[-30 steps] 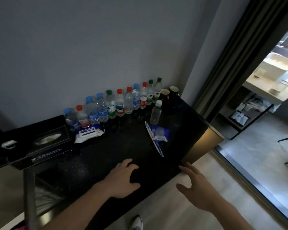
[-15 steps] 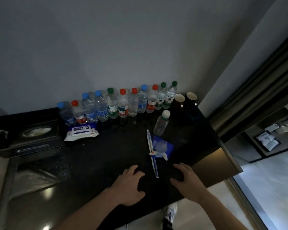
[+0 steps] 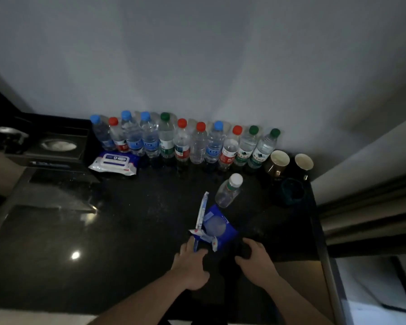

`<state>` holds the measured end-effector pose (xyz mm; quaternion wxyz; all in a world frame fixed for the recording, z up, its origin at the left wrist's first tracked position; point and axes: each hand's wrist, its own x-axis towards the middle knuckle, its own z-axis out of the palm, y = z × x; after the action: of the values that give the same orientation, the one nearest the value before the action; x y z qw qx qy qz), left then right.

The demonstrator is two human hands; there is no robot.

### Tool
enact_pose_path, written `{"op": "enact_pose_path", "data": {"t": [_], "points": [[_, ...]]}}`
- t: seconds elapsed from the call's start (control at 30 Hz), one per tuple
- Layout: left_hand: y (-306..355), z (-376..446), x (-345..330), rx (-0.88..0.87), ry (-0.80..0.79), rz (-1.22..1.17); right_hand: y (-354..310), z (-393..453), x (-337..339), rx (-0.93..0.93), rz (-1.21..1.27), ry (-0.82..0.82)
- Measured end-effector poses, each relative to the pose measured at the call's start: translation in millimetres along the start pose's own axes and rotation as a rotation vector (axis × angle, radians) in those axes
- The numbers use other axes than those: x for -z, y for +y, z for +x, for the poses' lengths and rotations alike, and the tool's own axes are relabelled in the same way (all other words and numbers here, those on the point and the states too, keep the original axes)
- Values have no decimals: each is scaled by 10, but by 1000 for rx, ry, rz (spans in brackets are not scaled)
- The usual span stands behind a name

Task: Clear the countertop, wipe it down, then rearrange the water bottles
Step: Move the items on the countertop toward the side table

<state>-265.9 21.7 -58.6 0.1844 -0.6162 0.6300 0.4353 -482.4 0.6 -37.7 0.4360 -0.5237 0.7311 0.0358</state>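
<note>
Clearing step: left hand fingers touching blue wrapper near table edge; right hand loosely curled, empty. Next: grip wrapper, lift away.

Bare tabletop left of the blue wrapper; bottle row and lone bottle beyond.

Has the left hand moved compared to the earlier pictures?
Yes. The left hand has gone forward over the countertop, toward the blue wrapper; its fingers now reach the wrapper's near end.
</note>
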Motion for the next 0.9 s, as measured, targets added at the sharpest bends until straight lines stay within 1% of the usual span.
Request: {"op": "enact_pose_path", "data": {"t": [0.13, 0.27, 0.4, 0.53, 0.63, 0.73, 0.8, 0.9], "points": [[106, 87, -106, 155, 10, -41, 26, 205, 95, 63, -55, -48], [-11, 19, -147, 238, 113, -165, -65, 438, 94, 85, -72, -93], [-268, -192, -212, 292, 269, -261, -228, 653, -38, 92, -99, -76], [-461, -488, -312, 320, 380, -339, -326, 809, -196, 66, -115, 15], [-559, -682, -394, 343, 440, -362, -345, 841, -250, 56, -170, 53], [-637, -837, -444, 345, 479, -400, -330, 792, -246, 54, -233, 41], [-699, -930, -450, 341, 496, -433, -315, 746, -275, 61, -155, 31], [-843, -1081, -451, 323, 523, -462, -374, 600, -337, 116, 41, -6]]}}
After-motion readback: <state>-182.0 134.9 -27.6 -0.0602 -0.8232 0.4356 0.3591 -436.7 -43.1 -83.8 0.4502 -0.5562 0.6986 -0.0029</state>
